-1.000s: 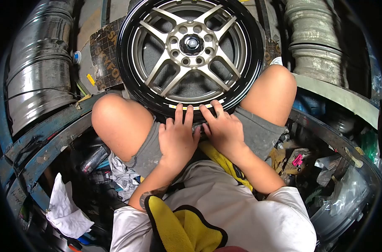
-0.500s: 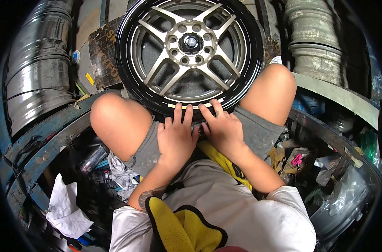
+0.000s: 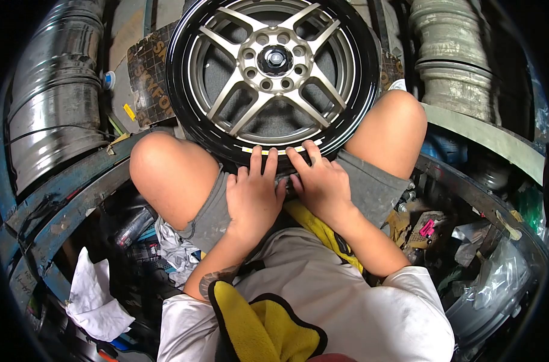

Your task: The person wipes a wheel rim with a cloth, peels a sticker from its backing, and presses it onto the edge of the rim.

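Observation:
A car wheel rim [image 3: 250, 111] with bronze-grey spokes and a glossy black outer lip lies in front of me, between my knees. Along its near edge runs a short pale strip [image 3: 247, 149] with a yellow patch. My left hand [image 3: 253, 196] rests at that edge, index and middle fingers stretched onto the strip and the others bent. Beside it, my right hand [image 3: 323, 187] has two fingers laid on the strip's right part, its thumb lower down. Both hands are open, and what lies under the palms is hidden.
Stacked bare metal rims stand at the left [image 3: 57, 96] and right [image 3: 452, 66]. Blue metal frame bars [image 3: 75, 214] curve around me. A yellow cloth [image 3: 274, 326] hangs over my front, a white cloth [image 3: 96, 301] lies at the left, and clear plastic [image 3: 498, 280] at the right.
The near edge of the rim and the fingertips on it have shifted up very slightly. Otherwise the hands keep the same pose.

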A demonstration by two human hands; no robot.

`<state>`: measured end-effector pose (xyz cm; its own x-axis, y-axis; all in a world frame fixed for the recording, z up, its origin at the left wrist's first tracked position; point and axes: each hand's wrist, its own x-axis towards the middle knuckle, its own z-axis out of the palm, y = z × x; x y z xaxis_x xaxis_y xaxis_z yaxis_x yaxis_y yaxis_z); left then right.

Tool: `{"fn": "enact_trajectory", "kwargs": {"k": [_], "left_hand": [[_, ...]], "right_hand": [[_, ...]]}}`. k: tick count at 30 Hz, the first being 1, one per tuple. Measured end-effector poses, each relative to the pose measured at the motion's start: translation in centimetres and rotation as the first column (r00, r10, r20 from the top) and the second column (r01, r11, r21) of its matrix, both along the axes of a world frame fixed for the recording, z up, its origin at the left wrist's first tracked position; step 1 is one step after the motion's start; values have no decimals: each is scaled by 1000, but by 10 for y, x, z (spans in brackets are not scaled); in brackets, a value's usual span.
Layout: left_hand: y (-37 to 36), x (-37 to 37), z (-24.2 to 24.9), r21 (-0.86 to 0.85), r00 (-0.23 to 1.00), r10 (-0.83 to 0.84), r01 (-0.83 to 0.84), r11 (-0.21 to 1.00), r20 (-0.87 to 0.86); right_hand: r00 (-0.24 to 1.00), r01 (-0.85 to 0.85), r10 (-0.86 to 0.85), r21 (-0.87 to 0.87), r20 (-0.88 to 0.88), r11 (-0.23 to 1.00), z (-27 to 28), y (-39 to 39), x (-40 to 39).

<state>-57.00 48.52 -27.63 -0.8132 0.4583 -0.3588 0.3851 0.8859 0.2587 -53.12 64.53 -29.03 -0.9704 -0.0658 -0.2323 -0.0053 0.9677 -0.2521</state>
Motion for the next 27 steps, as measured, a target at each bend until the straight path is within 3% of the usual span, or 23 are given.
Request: {"fn": "enact_trajectory", "kwargs": {"k": [27], "left_hand": [[0,1,-2,-17,999,15,-14,1000,36]], "right_hand": [[1000,-1,1,-21,13,1000,2,1,0]]}}
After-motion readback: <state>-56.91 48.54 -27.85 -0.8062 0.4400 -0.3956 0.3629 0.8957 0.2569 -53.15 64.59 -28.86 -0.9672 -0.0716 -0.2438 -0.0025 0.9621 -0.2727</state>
